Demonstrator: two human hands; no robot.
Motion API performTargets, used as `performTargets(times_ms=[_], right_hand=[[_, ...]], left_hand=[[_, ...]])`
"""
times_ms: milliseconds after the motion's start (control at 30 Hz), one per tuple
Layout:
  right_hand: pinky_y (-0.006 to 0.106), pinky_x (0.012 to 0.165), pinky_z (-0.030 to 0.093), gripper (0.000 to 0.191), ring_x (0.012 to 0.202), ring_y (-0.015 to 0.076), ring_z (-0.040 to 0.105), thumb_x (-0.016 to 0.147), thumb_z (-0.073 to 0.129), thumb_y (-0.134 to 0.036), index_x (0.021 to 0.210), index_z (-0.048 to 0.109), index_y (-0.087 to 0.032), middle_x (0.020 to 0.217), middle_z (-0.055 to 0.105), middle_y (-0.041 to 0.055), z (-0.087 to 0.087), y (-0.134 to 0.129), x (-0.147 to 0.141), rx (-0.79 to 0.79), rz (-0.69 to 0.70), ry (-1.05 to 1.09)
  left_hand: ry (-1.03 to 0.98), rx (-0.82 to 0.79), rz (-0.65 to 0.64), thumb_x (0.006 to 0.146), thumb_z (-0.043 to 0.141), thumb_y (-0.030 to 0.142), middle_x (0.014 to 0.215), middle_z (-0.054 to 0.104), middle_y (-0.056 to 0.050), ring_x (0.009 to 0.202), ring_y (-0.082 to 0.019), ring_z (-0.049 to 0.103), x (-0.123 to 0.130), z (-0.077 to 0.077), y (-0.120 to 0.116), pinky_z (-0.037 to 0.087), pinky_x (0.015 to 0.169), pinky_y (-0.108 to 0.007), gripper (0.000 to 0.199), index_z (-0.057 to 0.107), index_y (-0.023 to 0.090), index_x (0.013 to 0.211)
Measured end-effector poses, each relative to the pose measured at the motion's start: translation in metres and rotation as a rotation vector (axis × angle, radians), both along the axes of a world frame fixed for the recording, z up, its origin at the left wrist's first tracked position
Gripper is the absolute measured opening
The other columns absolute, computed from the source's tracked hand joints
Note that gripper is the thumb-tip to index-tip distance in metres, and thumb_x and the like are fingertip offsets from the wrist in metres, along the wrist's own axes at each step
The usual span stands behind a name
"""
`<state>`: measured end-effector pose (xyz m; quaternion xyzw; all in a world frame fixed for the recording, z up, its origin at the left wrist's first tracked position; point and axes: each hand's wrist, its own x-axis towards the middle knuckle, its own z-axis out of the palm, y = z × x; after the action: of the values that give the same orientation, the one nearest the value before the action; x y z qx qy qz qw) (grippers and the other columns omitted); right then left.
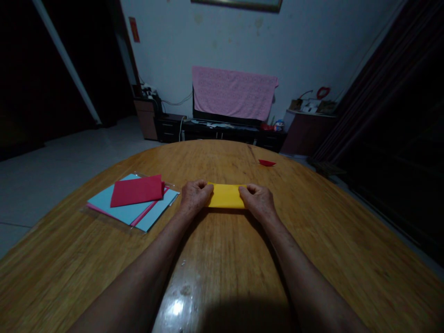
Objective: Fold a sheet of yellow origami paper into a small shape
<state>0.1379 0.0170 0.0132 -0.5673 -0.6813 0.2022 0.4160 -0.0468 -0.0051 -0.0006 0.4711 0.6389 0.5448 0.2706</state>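
Observation:
A folded strip of yellow paper (226,195) lies flat on the wooden table (222,259), pinched at both ends. My left hand (196,196) grips its left end with curled fingers, and my right hand (258,202) grips its right end. The hands hide both ends of the strip. To the left of my left hand, a folded sheet of red paper (137,190) rests on light blue paper (104,202) in a clear plastic sleeve (120,222). A small red paper scrap (267,162) lies farther ahead, beyond my right hand.
The oval table's far edge (222,141) curves in front of a low black TV cabinet (222,132). A pink cloth (234,92) hangs over the television. A brown side cabinet (307,134) stands to the right, and a dark curtain (360,83) hangs beyond it.

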Motion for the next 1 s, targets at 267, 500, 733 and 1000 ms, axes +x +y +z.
performTargets(times_ms=[267, 500, 733, 1000], right_hand=[[0.025, 0.052, 0.031, 0.029, 0.056, 0.0147, 0.053, 0.077, 0.047, -0.031, 0.059, 0.066, -0.018, 0.057, 0.059, 0.0016, -0.008, 0.000, 0.005, 0.147, 0.053, -0.369], [0.028, 0.060, 0.034, 0.024, 0.066, 0.0179, 0.055, 0.079, 0.050, -0.028, 0.072, 0.070, -0.018, 0.071, 0.064, 0.0066, -0.010, -0.004, 0.002, 0.150, 0.020, -0.565], [0.029, 0.061, 0.034, 0.019, 0.068, 0.0187, 0.054, 0.079, 0.052, -0.027, 0.073, 0.068, -0.018, 0.072, 0.062, 0.0069, -0.014, -0.004, 0.002, 0.177, -0.009, -0.630], [0.028, 0.059, 0.035, 0.020, 0.064, 0.0167, 0.053, 0.077, 0.054, -0.030, 0.069, 0.068, -0.018, 0.070, 0.061, 0.0049, -0.016, 0.002, 0.007, 0.152, 0.026, -0.513]], left_hand=[[0.646, 0.026, 0.002, 0.072, 0.054, 0.024, 0.068, 0.060, -0.005, 0.068, -0.018, 0.052, 0.001, -0.003, -0.008, 0.033, 0.060, -0.028, 0.016, 0.063, 0.020, 0.059], [0.905, 0.008, -0.038, 0.078, 0.048, 0.023, 0.079, 0.062, -0.008, 0.080, -0.021, 0.054, 0.004, -0.008, -0.010, 0.039, 0.070, -0.030, 0.020, 0.065, 0.018, 0.070], [0.925, 0.017, -0.047, 0.081, 0.048, 0.023, 0.084, 0.064, -0.009, 0.084, -0.023, 0.055, 0.007, -0.006, -0.013, 0.040, 0.073, -0.031, 0.022, 0.067, 0.019, 0.073], [0.917, 0.019, -0.057, 0.080, 0.047, 0.023, 0.083, 0.064, -0.011, 0.084, -0.023, 0.055, 0.007, -0.005, -0.014, 0.040, 0.073, -0.032, 0.023, 0.068, 0.017, 0.073]])
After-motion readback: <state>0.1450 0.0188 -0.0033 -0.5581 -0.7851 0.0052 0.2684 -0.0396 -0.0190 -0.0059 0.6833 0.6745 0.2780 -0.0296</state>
